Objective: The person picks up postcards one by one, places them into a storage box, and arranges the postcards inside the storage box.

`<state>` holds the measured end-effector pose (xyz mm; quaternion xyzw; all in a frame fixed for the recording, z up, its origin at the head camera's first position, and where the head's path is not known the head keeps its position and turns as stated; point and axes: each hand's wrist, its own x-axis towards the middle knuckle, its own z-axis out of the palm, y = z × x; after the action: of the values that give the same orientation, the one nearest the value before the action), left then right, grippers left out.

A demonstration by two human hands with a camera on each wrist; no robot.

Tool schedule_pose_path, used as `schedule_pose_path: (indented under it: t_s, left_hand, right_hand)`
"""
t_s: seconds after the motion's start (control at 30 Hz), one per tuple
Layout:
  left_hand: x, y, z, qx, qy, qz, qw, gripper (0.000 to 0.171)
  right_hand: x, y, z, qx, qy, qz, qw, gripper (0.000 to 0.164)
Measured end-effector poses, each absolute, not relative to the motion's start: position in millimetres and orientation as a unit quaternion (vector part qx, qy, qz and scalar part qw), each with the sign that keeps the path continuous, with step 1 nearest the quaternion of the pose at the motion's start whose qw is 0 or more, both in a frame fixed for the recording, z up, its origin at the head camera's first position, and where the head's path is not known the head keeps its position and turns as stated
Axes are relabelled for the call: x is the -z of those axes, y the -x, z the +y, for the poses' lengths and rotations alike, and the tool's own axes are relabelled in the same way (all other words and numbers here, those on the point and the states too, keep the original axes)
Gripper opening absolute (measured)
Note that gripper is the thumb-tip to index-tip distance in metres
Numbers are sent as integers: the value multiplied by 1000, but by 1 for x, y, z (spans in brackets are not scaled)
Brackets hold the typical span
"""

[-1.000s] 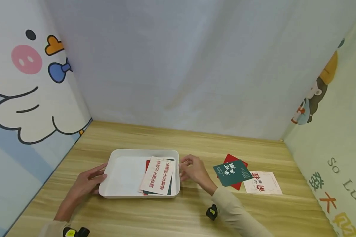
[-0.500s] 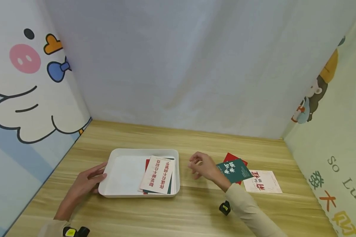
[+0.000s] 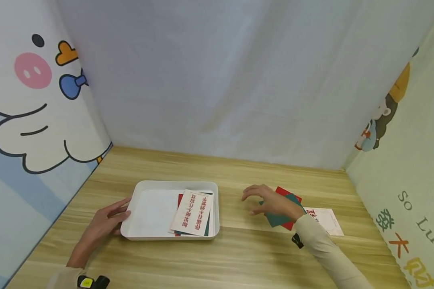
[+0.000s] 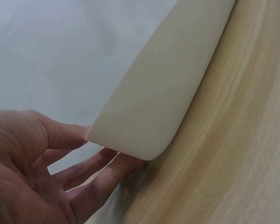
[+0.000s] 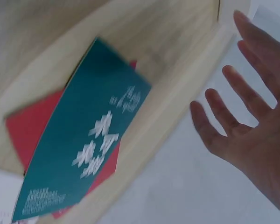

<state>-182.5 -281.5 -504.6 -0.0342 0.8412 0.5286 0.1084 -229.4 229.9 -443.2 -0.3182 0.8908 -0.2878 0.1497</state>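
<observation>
In the head view my left hand (image 3: 103,222) stays at the left end of a white tray (image 3: 150,212). Seen from the left wrist, its thumb is at the rim and its fingers lie under the tray's corner, pinching the wall (image 4: 149,93). At the tray's right end lies an overlapping pile of cards, a cream card (image 3: 191,212) with red characters on top. My right hand (image 3: 273,200) holds nothing, fingers spread, above a teal card (image 5: 79,135) with white characters. That card overlaps a red card (image 3: 282,191), and the hand partly hides both in the head view.
A white card (image 3: 329,221) with red characters lies to the right of the teal one, partly behind the right sleeve. The wooden tabletop (image 3: 188,261) meets a pale curtain (image 3: 202,100) at the back, with printed panels on both sides.
My right hand has moved away from the tray's right edge to the right, over the loose cards, its fingers spreading. The left hand, tray and cards stay put.
</observation>
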Motion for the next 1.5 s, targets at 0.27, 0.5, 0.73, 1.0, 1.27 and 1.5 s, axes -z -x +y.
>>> schedule_pose_path:
  t_s: [0.27,0.5,0.73,1.0,1.27,1.5]
  left_hand:
    - [505,182,-282,-539,30,835,106,63]
    - [506,181,-282,-541,28,835,102,63]
    - [505,181,-281,-541,31,834,102,63]
    - [506,182,-281,-542,30,834,97,63]
    - [508,181,-280,-541,27,835,94,63]
    - [505,181,-279,-532,35,840,98,62]
  right_hand:
    - [435,232,270,220,251,929,157,61]
    - [435,234,290,150,202,952,177,88]
    - [440,231,295,127,188,954,199,101]
    - [453,232,296,119,211,954,178,75]
    - [460,238,296,98,196,960,176,75]
    - [460,235,301,85,170,966,173,92]
